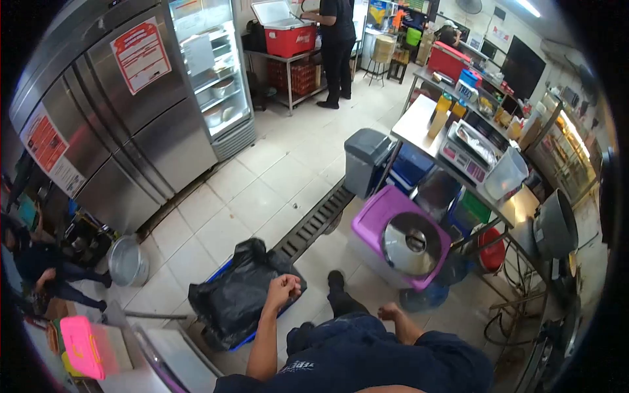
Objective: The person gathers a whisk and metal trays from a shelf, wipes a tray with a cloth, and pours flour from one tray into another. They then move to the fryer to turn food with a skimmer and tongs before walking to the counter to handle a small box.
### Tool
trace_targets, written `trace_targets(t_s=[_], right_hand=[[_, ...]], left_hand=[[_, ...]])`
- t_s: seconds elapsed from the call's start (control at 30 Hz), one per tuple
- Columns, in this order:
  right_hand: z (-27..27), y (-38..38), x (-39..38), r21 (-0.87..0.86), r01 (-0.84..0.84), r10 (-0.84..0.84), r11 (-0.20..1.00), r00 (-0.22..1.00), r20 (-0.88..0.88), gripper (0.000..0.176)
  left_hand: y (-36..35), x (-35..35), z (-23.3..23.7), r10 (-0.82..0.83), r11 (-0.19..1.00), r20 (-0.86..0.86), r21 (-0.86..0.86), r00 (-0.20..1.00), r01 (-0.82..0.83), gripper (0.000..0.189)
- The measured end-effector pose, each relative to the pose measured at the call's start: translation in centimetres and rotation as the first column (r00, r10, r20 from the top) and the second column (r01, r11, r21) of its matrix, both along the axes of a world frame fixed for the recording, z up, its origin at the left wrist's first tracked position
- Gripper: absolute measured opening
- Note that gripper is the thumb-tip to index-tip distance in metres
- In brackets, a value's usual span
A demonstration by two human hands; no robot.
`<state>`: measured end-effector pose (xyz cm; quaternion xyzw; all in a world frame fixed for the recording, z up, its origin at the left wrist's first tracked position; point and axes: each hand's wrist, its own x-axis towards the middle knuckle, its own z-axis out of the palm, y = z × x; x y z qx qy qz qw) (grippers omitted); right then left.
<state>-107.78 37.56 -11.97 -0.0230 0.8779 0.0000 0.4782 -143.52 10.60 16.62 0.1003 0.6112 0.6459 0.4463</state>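
My left hand is raised with its fingers curled closed, and I see nothing in it. In the view, it overlaps the edge of a black plastic bag, which lies over something with a blue rim on the floor. My right hand hangs by my side, loosely closed, nothing visible in it. Nearest to that hand is a clear storage bin with a purple lid. On the lid rests a round metal pot lid with a handle.
Steel refrigerators line the left. A floor drain grate runs ahead toward a grey trash bin. A steel table with a scale stands right. A metal pot sits at left, near a person. Another person stands by a red cooler.
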Motion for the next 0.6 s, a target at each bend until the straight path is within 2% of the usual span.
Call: trace_targets(t_s=[0.03,0.07,0.1,0.13,0.23,0.27,0.3,0.33,0.4,0.43,0.47,0.5,0.53,0.57,0.6], right_hand=[[-0.1,0.5,0.4,0.043,-0.121,0.123,0.992,0.991,-0.044,0.037],[2.0,1.2,-1.0,0.030,0.059,-0.058,0.998,0.997,-0.043,0.033],[6.4,1.4,-3.2,0.015,0.238,-0.237,0.971,0.970,-0.053,0.030],[6.6,2.8,-3.8,-0.002,0.338,-0.338,0.941,0.941,-0.032,0.028],[4.6,10.4,-7.2,-0.005,0.451,-0.451,0.892,0.892,-0.008,0.025],[3.4,13.5,-8.7,-0.003,0.466,-0.466,0.885,0.885,-0.012,0.025],[2.2,16.4,-10.4,0.004,0.475,-0.475,0.880,0.880,-0.023,0.024],[1.0,19.6,-12.5,0.003,0.460,-0.459,0.888,0.887,-0.057,0.023],[-1.3,25.9,-18.6,0.019,0.347,-0.335,0.938,0.919,-0.209,0.022],[3.5,26.8,-23.3,0.015,0.358,-0.336,0.934,0.891,-0.304,0.015],[11.0,26.8,-29.1,0.009,0.368,-0.335,0.930,0.855,-0.396,0.010],[7.3,30.6,-32.3,-0.016,0.257,-0.242,0.966,0.883,-0.402,0.014],[8.5,31.1,-37.0,0.068,0.212,-0.144,0.975,0.831,-0.538,0.011],[11.2,31.3,-41.5,-0.092,0.227,-0.228,0.969,0.696,-0.681,0.012],[13.1,30.7,-46.0,-0.665,0.563,-0.850,0.491,0.476,-0.224,0.014]], left_hand=[[1.9,-1.1,-0.4,-0.016,1.000,0.017,-0.001,1.000,0.016,0.018],[4.0,-2.1,-0.8,-0.030,1.000,0.033,-0.005,0.999,0.031,0.022],[6.1,-3.2,-1.7,-0.053,0.998,-0.033,-0.045,0.998,0.051,0.028],[8.4,-4.1,-1.5,-0.081,0.992,-0.017,-0.100,0.997,0.079,0.030],[15.7,-7.7,-2.8,-0.125,0.987,-0.011,-0.106,0.992,0.123,0.029],[18.2,-9.0,-3.4,-0.117,0.993,-0.027,-0.033,0.993,0.116,0.024],[20.0,-10.1,-3.1,-0.103,0.994,-0.042,0.037,0.994,0.105,0.019],[21.6,-11.4,-2.8,-0.088,0.995,-0.036,0.035,0.995,0.089,0.019],[25.0,-14.3,-0.6,-0.066,0.991,-0.294,0.093,0.953,0.097,0.007],[26.6,-15.9,-1.5,-0.011,0.986,-0.165,0.165,0.986,0.039,0.012],[27.5,-17.5,-0.8,-0.023,0.985,-0.149,0.165,0.989,0.047,0.012],[28.3,-19.2,0.2,0.003,0.990,-0.129,0.138,0.992,0.015,0.011],[28.7,-21.0,0.7,0.035,0.994,-0.114,0.110,0.993,-0.022,0.009],[28.7,-22.5,0.5,0.035,0.994,-0.100,0.109,0.994,-0.024,0.009],[28.5,-24.1,0.2,0.044,0.996,-0.102,0.085,0.994,-0.035,0.009]])
